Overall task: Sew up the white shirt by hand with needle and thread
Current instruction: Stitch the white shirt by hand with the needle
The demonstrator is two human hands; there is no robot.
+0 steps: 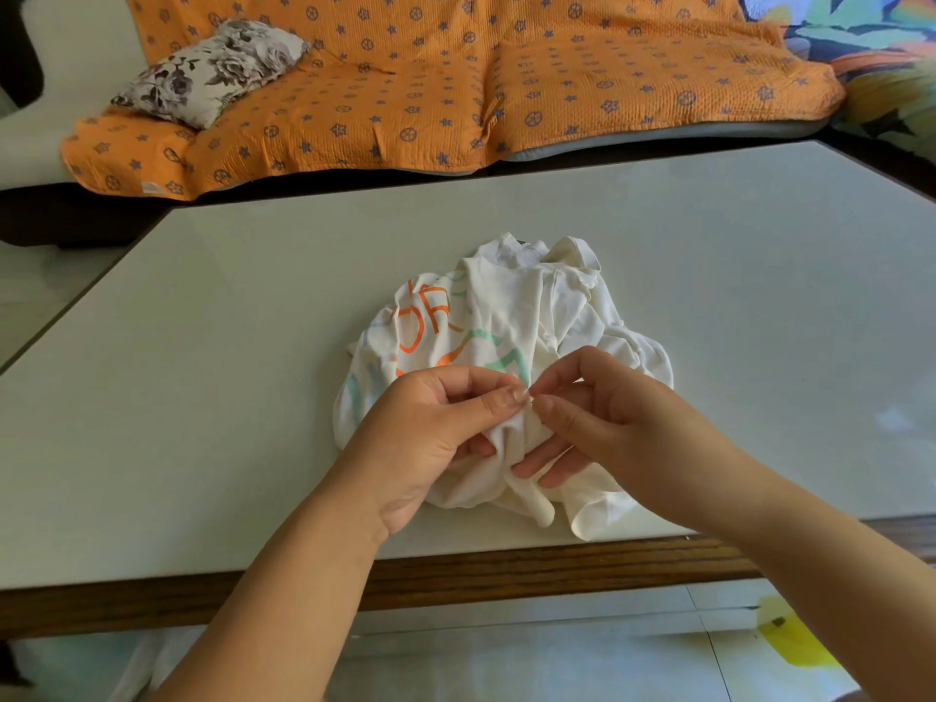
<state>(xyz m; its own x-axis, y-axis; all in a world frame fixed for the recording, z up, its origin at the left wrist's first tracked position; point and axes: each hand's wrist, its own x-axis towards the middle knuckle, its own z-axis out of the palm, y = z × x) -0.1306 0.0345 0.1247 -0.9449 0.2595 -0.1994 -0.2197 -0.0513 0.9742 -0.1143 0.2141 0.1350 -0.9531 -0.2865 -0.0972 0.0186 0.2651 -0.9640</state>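
Observation:
A crumpled white shirt (511, 316) with orange and green printed letters lies bunched on the table near its front edge. My left hand (430, 433) pinches a fold of the shirt between thumb and forefinger, its other fingers curled under the cloth. My right hand (608, 423) meets it fingertip to fingertip and pinches something very small there, most likely the needle (531, 397), seen only as a tiny glint. No thread can be made out. The lower fingers of my right hand rest on the fabric.
The pale table (253, 347) has a wooden front edge (506, 570). Behind it stands a sofa under an orange patterned cover (456, 83) with a floral cushion (212, 68). Tiled floor lies below, with a yellow object (790, 635) at lower right.

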